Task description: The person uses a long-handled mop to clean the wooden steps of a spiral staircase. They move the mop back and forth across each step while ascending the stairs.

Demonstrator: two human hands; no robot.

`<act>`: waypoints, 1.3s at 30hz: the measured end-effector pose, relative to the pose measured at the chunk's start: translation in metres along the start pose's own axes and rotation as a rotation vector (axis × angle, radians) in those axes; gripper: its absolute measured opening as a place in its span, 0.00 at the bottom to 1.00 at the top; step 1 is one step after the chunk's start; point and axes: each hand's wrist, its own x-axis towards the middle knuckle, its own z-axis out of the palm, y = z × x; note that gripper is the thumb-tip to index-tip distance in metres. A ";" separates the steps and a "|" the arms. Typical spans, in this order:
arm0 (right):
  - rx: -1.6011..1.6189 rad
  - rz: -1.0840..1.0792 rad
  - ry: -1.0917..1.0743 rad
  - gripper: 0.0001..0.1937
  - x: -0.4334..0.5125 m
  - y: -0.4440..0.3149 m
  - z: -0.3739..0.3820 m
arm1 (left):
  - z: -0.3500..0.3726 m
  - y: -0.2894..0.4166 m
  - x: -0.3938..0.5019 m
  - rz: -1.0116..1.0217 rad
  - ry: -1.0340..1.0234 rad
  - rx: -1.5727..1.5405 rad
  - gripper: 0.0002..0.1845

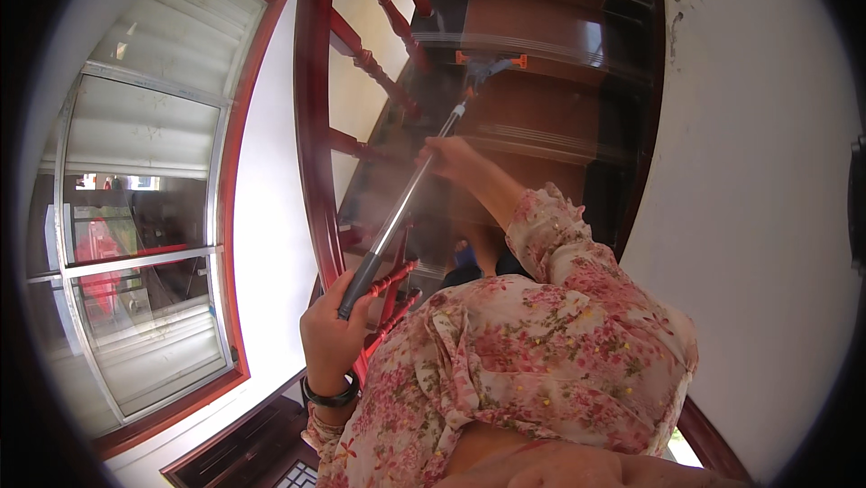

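A mop (pixel 409 194) with a metal pole and a dark grip slants from the lower left up to the stairs. My left hand (pixel 333 332), with a dark bangle at the wrist, is closed around the grip at the pole's lower end. Higher up, my right hand (pixel 443 155) holds the metal part of the pole. The mop head (pixel 490 67), grey-blue with orange ends, lies against a brown stair just below a step's edge. Whatever pad is on its underside cannot be made out.
Dark-edged brown stairs (pixel 534 109) rise ahead. On the left run a red wooden handrail (pixel 314 116) and turned balusters (pixel 385 75), with a red-framed window (pixel 226 217) beyond. A white wall (pixel 737 183) bounds the right side. A blue slipper (pixel 465 254) shows below me.
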 end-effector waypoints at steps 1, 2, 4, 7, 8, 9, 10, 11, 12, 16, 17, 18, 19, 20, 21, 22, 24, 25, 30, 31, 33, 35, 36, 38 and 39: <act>-0.013 -0.003 -0.002 0.05 0.006 -0.004 0.001 | 0.005 0.002 0.002 0.024 0.021 0.006 0.18; -0.013 0.010 0.023 0.05 0.011 -0.006 -0.002 | 0.010 0.003 0.007 -0.016 0.009 -0.020 0.18; -0.050 -0.007 0.111 0.05 0.025 -0.011 -0.016 | 0.022 0.003 0.019 -0.136 -0.015 -0.082 0.18; -0.014 -0.043 0.188 0.05 0.049 -0.020 -0.043 | 0.049 0.009 0.039 0.000 -0.011 -0.026 0.18; 0.010 -0.061 0.268 0.05 0.055 -0.021 -0.050 | 0.055 0.010 0.043 -0.055 -0.070 0.001 0.17; 0.036 -0.049 0.182 0.05 0.058 -0.021 -0.055 | 0.058 0.012 0.044 -0.043 -0.051 0.007 0.17; 0.057 -0.044 0.152 0.05 0.058 -0.022 -0.059 | 0.060 0.015 0.045 -0.033 -0.049 0.006 0.17; 0.076 -0.034 0.179 0.05 0.056 -0.022 -0.061 | 0.060 0.017 0.043 -0.010 -0.036 0.001 0.17; 0.052 -0.028 0.199 0.05 0.051 -0.020 -0.058 | 0.056 0.020 0.041 -0.048 -0.074 0.013 0.17; -0.006 -0.047 0.093 0.06 0.010 -0.024 -0.041 | 0.026 0.033 0.029 -0.055 -0.057 -0.036 0.17; -0.008 -0.062 0.094 0.05 -0.001 -0.030 -0.037 | 0.018 0.038 0.027 -0.056 -0.034 -0.081 0.17; -0.010 -0.083 0.073 0.05 -0.012 -0.035 -0.034 | 0.012 0.044 0.026 -0.010 -0.027 -0.081 0.17; 0.001 -0.107 -0.001 0.05 -0.020 -0.041 -0.034 | 0.009 0.050 0.028 0.036 -0.014 -0.092 0.17; 0.035 -0.108 -0.008 0.05 -0.026 -0.053 -0.035 | 0.009 0.058 0.033 0.076 -0.029 -0.050 0.16; 0.012 -0.137 0.016 0.04 -0.030 -0.064 -0.037 | 0.011 0.066 0.038 0.150 -0.038 -0.049 0.15; -0.002 -0.165 0.027 0.04 -0.033 -0.073 -0.043 | 0.016 0.076 0.042 0.207 -0.054 -0.036 0.15; 0.025 -0.211 0.030 0.04 -0.038 -0.089 -0.060 | 0.032 0.098 0.049 0.358 -0.073 -0.013 0.16; 0.053 -0.240 0.060 0.04 -0.038 -0.098 -0.070 | 0.044 0.108 0.060 0.434 -0.096 0.011 0.16; 0.209 -0.356 0.066 0.06 -0.042 -0.118 -0.106 | 0.064 0.161 0.072 0.543 -0.241 0.231 0.18; 0.245 -0.355 0.082 0.06 -0.046 -0.118 -0.107 | 0.065 0.170 0.075 0.704 -0.216 0.237 0.19; 0.257 -0.412 0.042 0.06 -0.058 -0.120 -0.103 | 0.063 0.183 0.087 0.991 -0.204 0.151 0.19; 0.251 -0.425 0.030 0.06 -0.076 -0.124 -0.092 | 0.056 0.191 0.096 1.110 -0.514 -0.181 0.18; 0.239 -0.432 0.029 0.06 -0.090 -0.125 -0.089 | 0.049 0.194 0.099 1.133 -0.661 -0.297 0.17; 0.236 -0.471 0.037 0.06 -0.113 -0.134 -0.086 | 0.044 0.199 0.100 1.181 -0.788 -0.473 0.12; 0.237 -0.497 0.041 0.06 -0.121 -0.138 -0.086 | 0.044 0.203 0.099 1.165 -0.794 -0.515 0.11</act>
